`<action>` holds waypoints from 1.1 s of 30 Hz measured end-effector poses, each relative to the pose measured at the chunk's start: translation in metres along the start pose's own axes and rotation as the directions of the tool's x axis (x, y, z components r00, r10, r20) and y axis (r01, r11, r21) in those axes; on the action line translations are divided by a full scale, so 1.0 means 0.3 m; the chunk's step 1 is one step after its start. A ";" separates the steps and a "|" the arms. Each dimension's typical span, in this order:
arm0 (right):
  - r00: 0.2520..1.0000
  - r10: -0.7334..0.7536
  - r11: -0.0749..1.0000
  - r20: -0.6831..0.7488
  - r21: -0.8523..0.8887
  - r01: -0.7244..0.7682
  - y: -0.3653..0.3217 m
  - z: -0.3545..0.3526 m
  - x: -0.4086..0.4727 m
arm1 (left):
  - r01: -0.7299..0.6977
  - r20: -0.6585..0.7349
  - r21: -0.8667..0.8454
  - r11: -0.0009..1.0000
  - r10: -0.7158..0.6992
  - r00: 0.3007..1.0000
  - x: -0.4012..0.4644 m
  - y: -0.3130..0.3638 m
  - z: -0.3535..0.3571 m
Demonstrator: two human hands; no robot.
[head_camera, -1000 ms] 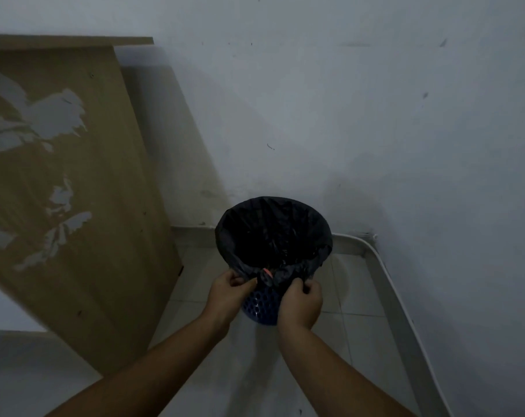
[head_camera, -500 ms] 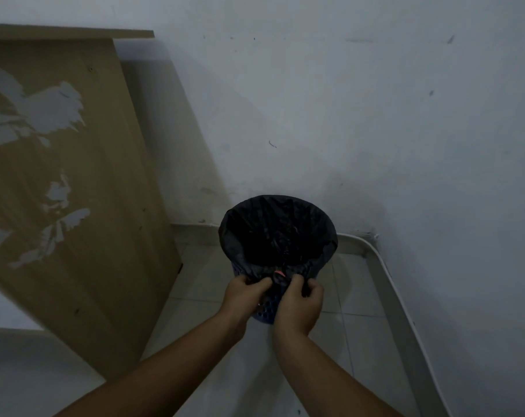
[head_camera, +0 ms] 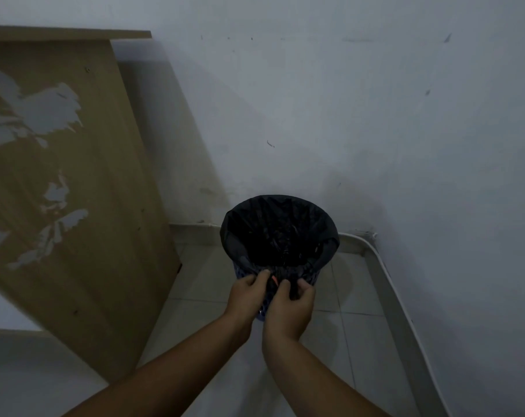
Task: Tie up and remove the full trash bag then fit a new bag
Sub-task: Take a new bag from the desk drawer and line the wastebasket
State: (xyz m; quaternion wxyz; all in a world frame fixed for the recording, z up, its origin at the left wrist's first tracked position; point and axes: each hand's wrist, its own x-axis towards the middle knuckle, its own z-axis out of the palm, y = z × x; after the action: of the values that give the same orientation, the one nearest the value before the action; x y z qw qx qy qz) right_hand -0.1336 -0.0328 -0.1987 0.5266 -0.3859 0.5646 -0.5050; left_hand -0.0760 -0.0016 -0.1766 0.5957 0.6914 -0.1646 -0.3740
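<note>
A black trash bag lines a blue mesh bin that stands on the tiled floor by the wall. The bag's edge is folded over the bin's rim. My left hand and my right hand are close together at the near side of the rim, both pinching the bag's folded edge. A small orange bit shows between my fingers. What lies inside the bag is too dark to make out.
A worn wooden panel of a piece of furniture stands to the left of the bin. The white wall rises behind it, and a white conduit runs along the floor's right edge. Pale floor tiles lie around the bin.
My two hands have moved closer together at the near rim, bunching the bag's edge between them. The bin has stayed in place.
</note>
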 end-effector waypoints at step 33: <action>0.999 -0.038 0.998 0.014 0.052 0.037 -0.053 -0.046 0.144 | -0.587 0.636 0.630 0.509 0.096 0.766 0.231 0.270 0.227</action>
State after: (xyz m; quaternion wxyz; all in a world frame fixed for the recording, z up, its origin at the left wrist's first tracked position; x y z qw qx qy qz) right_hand -0.1549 -0.0754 -0.1929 0.5312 -0.3864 0.5399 -0.5264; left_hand -0.0608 -0.1153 -0.1228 0.2126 0.7025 -0.6095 -0.2996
